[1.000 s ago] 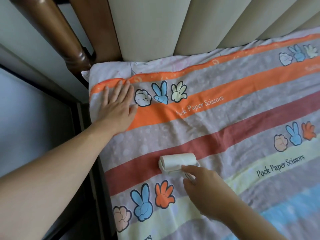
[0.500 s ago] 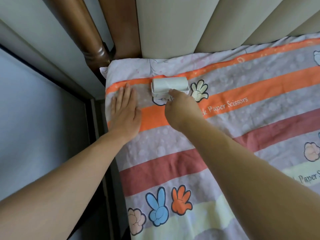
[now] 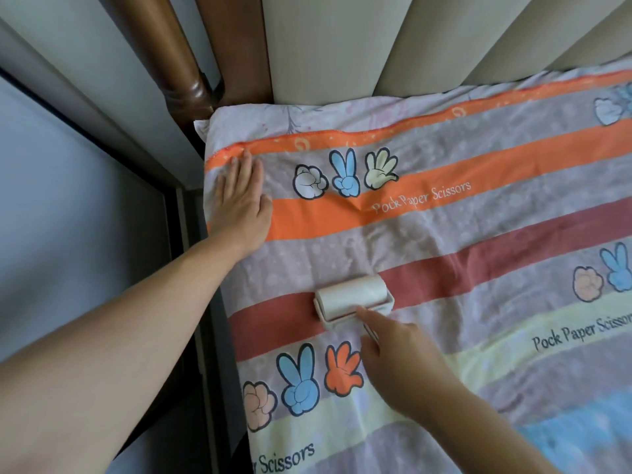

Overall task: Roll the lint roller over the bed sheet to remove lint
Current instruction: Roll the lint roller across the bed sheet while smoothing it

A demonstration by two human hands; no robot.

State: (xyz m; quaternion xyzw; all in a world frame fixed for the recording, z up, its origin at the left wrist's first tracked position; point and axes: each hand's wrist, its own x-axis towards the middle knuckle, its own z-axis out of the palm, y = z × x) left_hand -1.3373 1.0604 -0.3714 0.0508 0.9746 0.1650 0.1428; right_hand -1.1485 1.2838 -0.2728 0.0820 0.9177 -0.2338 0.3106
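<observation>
Your right hand [image 3: 400, 357] grips lint roller [image 3: 352, 295] by handle, drum resting on bed sheet [image 3: 444, 234] just beyond knuckles. Your left hand [image 3: 241, 200] lies flat, fingers together, pressing sheet farther up.

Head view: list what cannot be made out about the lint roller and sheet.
Handle of the lint roller: mostly hidden under the right hand, head view.
Lint on the bed sheet or roll: too small to see, head view.
Rest of the bed sheet: cut off by right and bottom edges, head view.
</observation>
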